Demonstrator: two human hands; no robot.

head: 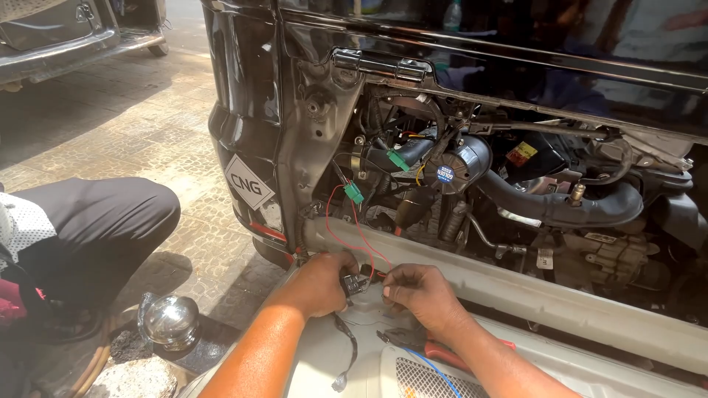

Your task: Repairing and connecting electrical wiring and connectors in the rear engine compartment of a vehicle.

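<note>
Your left hand (322, 284) grip pinches the small black connector (355, 283). Your right hand (417, 292) grip pinches the red wire (361, 234) beside it, above the pliers (435, 346).

A small black connector (355, 282), perhaps a relay, sits upright before the open engine bay, thin red wires (361, 236) looping up from it.

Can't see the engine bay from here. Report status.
Left hand grips black connector. Right hand pinches red wire. Pliers lie below, unused.
</note>
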